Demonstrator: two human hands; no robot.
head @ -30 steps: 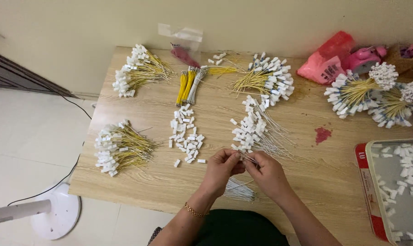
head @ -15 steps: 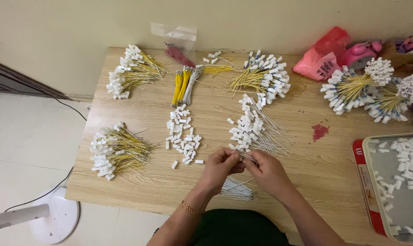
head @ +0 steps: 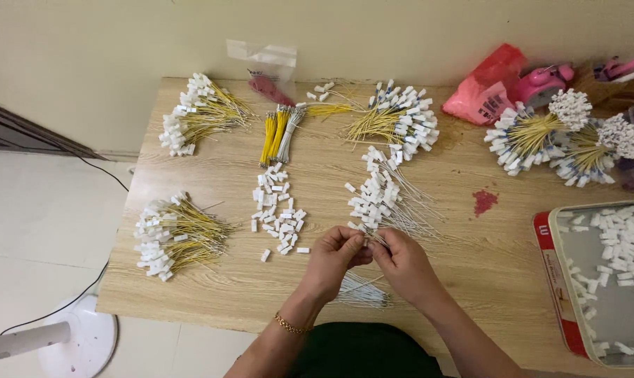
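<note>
While both hands meet at lower centre, the left hand [head: 334, 255] and right hand [head: 399, 259] pinch one white connector [head: 364, 240] on thin wire. Finished yellow-wired bundles [head: 177, 234] lie at left; loose white connectors [head: 278, 213] and bare wires [head: 362, 290] remain unassembled.

both forearms are reaching up from the lower edge of the view and converging in the middle. the left hand [head: 334, 260] is curling its fingers inward, thumb and fingertips pinching together toward the right. the right hand [head: 403, 264] is facing it, knuckles up, fingertips pinching and meeting the left's. the left wrist is wearing a thin gold bracelet [head: 291, 324].
</note>
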